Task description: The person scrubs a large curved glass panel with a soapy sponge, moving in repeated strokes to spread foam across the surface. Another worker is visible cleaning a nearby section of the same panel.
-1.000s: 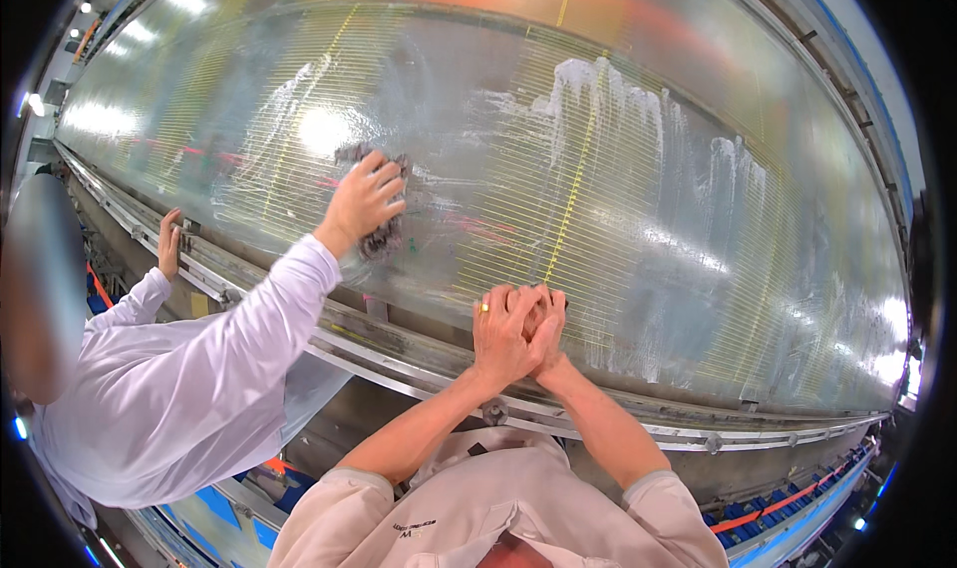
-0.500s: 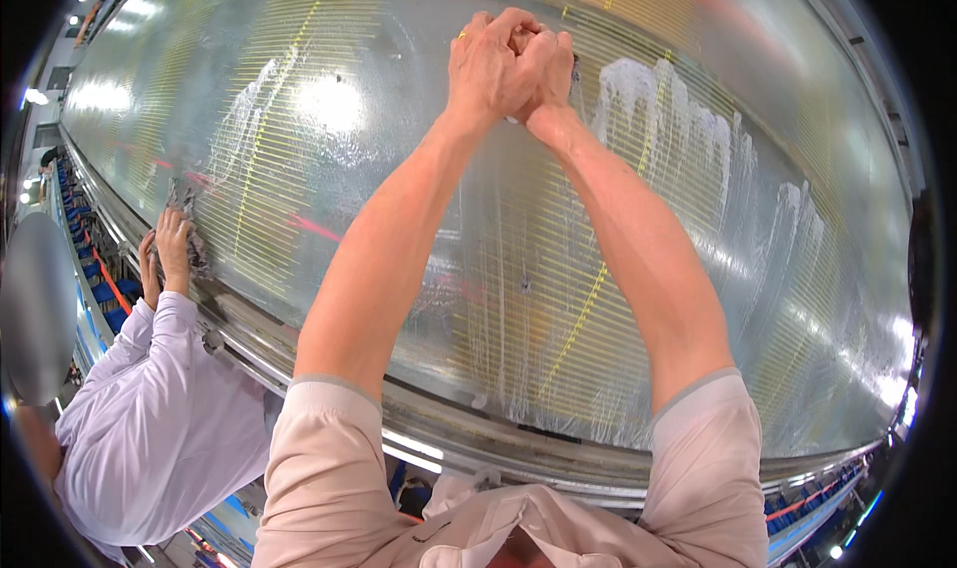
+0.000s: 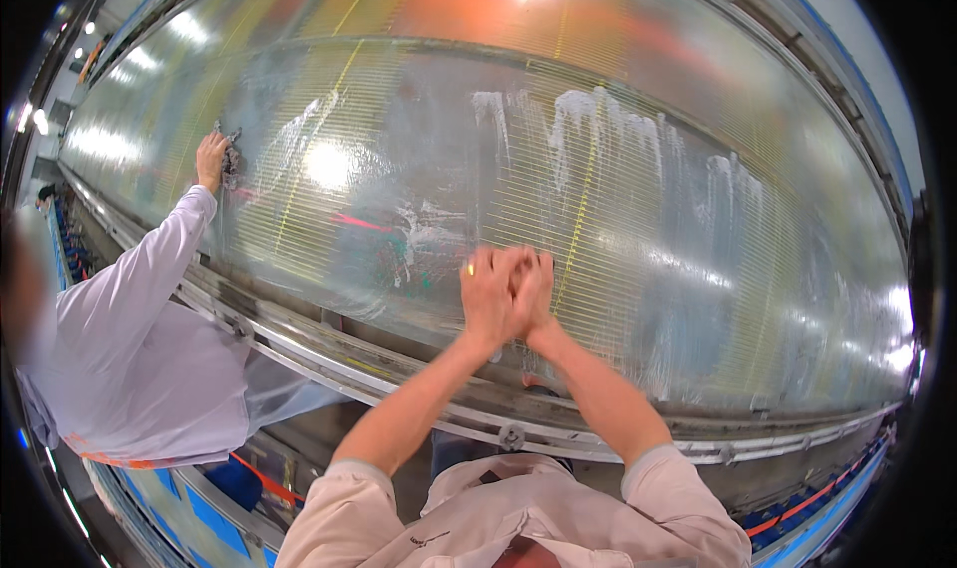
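Observation:
My left hand (image 3: 486,294), with a ring on one finger, and my right hand (image 3: 535,291) are pressed together, fingers curled, low over a large wet panel (image 3: 419,100) near its front edge. Whatever they grip between them is hidden under the fingers. The panel is glossy and greyish, with bands of yellow ruled lines. White smears (image 3: 603,120) run down it beyond my hands, and another white smear (image 3: 424,234) with green specks lies just left of them.
A metal rail (image 3: 598,443) runs along the panel's near edge, in front of my body. At the left, a person in a pale lilac sleeve (image 3: 164,244) reaches onto the panel, hand on a crumpled grey cloth (image 3: 231,159). Blue-edged framework (image 3: 214,518) stands below.
My joined hands have come from far across the panel toward its near edge. The other person's hand and grey cloth have moved farther onto the panel.

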`<state>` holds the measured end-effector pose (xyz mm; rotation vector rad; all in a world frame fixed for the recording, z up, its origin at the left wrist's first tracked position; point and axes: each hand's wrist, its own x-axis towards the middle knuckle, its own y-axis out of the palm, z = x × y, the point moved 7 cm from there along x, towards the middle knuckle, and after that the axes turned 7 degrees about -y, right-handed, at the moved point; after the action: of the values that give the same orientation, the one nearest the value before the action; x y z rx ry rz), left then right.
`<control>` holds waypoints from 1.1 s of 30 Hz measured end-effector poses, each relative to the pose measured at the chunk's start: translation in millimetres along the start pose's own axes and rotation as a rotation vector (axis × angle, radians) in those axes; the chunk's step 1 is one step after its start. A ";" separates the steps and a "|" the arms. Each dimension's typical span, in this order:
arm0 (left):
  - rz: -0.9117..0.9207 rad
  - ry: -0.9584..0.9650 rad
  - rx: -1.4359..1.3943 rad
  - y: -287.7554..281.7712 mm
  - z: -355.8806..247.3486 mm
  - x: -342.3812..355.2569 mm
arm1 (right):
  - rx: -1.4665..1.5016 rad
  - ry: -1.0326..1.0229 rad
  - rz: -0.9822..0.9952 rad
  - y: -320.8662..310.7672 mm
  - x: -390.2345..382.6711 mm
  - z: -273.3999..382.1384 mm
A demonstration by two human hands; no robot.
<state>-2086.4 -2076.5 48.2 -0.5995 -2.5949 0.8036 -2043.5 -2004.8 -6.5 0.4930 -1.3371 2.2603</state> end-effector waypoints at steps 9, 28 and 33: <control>0.157 0.018 -0.062 -18.1 -27.8 -78.0 | -0.304 0.083 0.237 -32.1 -71.3 59.7; 0.006 0.080 -0.052 124.7 20.7 332.3 | -0.240 0.115 0.022 31.3 262.9 -230.2; 0.078 0.093 -0.027 89.6 17.5 244.7 | 0.031 0.225 -0.114 20.4 189.9 -168.7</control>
<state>-2275.5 -1897.1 32.0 -0.7318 -2.5152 0.7471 -2223.6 -1824.6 0.0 0.3061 -1.1348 2.1734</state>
